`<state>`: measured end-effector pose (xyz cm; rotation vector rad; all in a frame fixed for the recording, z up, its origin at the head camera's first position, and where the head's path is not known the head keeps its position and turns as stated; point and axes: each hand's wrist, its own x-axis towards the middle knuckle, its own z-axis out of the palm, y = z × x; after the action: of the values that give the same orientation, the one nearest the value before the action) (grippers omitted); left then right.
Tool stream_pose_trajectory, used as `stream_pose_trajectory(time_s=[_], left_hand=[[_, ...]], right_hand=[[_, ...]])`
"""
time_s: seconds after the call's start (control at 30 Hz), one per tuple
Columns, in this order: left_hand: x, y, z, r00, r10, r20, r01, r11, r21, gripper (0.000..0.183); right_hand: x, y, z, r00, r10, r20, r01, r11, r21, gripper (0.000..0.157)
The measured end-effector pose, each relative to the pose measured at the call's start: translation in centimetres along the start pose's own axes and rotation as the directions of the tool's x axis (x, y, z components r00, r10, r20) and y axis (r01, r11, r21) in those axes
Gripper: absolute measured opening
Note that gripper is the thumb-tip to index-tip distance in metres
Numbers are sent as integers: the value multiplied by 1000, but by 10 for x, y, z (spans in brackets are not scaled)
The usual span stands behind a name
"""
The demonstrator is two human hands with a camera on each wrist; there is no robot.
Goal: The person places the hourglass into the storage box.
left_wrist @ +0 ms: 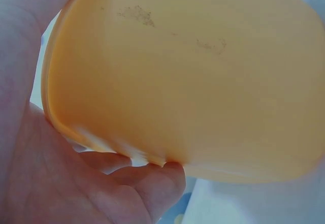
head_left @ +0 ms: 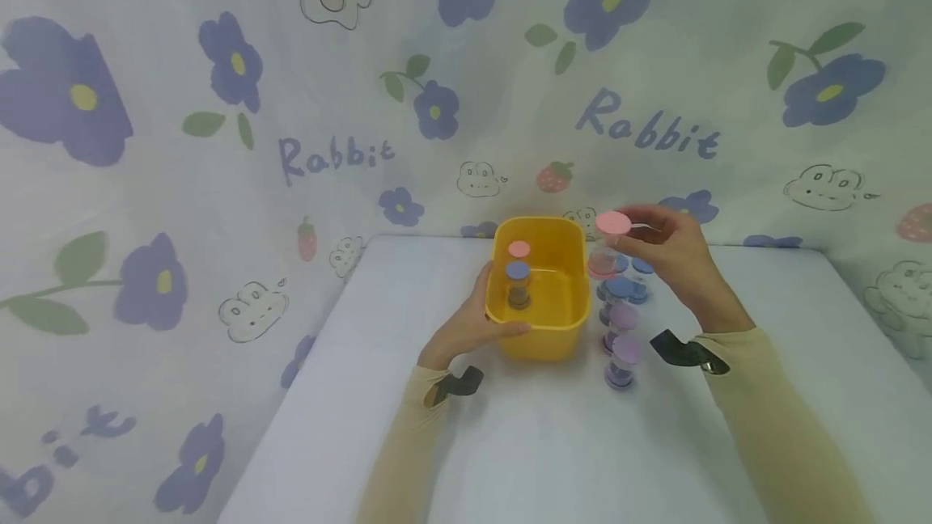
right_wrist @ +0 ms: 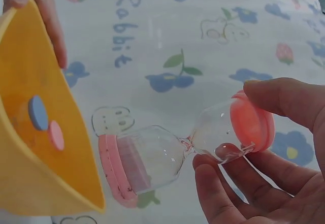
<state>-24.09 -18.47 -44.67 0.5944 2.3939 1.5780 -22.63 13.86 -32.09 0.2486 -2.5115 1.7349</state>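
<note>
My left hand holds a yellow plastic bin by its left side, thumb along the near rim. In the left wrist view the bin's wall fills most of the picture. Beside the bin's right rim, my right hand pinches a pink-capped hourglass by its upper end, above the table. Its pinkish sand lies in the lower bulb. Inside the bin are a blue-capped hourglass and a pink-capped one, whose lower part is hidden.
Right of the bin, several hourglasses stand on the white table. Two have purple caps, a nearer one and one behind it; others, such as this blue-capped hourglass, are partly hidden. A flower-and-rabbit print cloth hangs behind the table.
</note>
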Motion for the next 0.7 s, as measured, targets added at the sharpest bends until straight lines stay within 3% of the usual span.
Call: stream_pose_trajectory(time_s=[0.27, 0.7], left_hand=[[1, 0, 1, 1000, -11, -5, 11, 1000, -3, 125], [1, 3, 2, 1000, -11, 8, 11, 1000, -13, 124]], right_hand=[[12, -5, 33, 998, -16, 62, 15, 1000, 14, 51], [27, 11, 87, 984, 46, 174, -64, 993, 96, 51]])
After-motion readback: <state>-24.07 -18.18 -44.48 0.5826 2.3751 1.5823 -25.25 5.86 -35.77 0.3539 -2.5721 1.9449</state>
